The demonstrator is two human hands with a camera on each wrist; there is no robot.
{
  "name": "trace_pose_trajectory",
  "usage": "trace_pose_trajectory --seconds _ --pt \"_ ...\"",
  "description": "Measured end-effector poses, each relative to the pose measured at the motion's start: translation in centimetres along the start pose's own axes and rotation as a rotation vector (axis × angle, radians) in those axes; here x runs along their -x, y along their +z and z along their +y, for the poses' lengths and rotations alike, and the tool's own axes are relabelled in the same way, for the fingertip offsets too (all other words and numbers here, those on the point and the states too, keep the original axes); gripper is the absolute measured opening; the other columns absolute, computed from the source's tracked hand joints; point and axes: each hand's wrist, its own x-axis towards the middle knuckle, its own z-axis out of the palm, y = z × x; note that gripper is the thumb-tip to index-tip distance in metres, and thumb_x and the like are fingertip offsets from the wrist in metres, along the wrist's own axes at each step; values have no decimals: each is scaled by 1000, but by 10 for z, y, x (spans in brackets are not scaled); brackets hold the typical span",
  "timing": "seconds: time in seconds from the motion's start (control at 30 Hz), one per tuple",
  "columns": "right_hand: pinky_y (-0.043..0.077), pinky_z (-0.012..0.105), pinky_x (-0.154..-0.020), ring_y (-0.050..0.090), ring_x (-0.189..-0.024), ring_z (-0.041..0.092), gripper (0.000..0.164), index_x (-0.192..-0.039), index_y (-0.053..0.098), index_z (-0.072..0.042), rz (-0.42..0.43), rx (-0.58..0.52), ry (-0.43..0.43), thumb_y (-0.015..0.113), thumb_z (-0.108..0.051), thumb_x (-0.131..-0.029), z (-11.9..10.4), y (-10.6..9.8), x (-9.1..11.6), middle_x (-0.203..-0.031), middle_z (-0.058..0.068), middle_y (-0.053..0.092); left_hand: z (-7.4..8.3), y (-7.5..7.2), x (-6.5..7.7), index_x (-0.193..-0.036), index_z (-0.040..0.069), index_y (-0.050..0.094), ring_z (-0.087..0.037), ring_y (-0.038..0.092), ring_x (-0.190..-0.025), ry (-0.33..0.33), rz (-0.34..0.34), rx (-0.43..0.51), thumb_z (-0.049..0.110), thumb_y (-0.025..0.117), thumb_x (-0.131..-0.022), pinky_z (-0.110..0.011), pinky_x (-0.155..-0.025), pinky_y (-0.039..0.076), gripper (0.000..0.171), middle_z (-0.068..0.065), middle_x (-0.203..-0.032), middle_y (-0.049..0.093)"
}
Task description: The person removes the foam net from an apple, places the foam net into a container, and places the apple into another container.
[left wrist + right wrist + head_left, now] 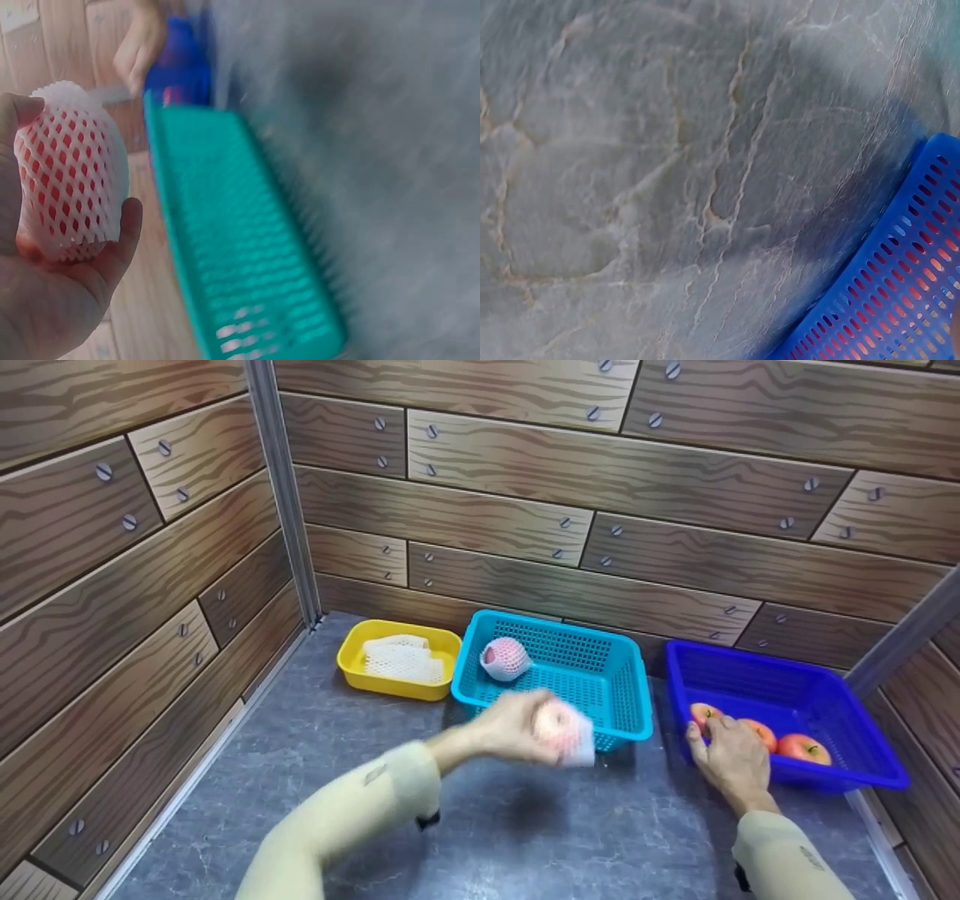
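Left hand (517, 727) cups a red apple wrapped in white foam netting (562, 731), thumb and fingers curled around its sides so the sleeve stays on; the wrist view shows the netted apple (67, 176) seated in the palm with red skin showing through the mesh holes. It is held in the air just in front of the teal basket (634, 712), at about 6 o'clock from that basket's centre, and is blurred in the head view. Inside the teal basket, toward 10 o'clock, lies another netted apple (505, 658), which suggests wrapped fruit is gathered there. At 9 o'clock from the teal basket, touching it, a yellow tray (352, 660) holds a pile of spare white foam nets (403, 660), kept within easy reach. At 3 o'clock sits a blue basket (885, 757) with bare apples (804, 748) in it. Right hand (731, 754) rests over the blue basket's near left corner, fingers bent down onto a bare apple (703, 712) at the rim; whether it truly grips the fruit cannot be told. All stands on a grey marbled tabletop (525, 840) with wood-print walls (150, 547) around. No brand, label or readable writing shows anywhere.
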Motion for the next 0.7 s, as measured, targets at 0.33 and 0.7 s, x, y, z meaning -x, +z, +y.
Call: trace_pose_trajectory --seconds 0.33,0.7 --pt "47 64 -69 58 -75 47 37 -85 63 0 43 -6 -42 68 -32 -102 7 1 6 -81 23 60 -31 54 56 -137 17 68 1 64 -99 -53 -12 -1 29 101 -70 -21 -92 56 76 7 -118 75" --pt "48 63 -76 59 -81 49 37 -88 64 1 12 -7 -55 68 -33 -103 2 0 1 -86 24 63 -49 67 90 -141 15 64 -13 66 -117 -131 59 -55 34 100 -71 -36 -108 55 81 0 -127 74"
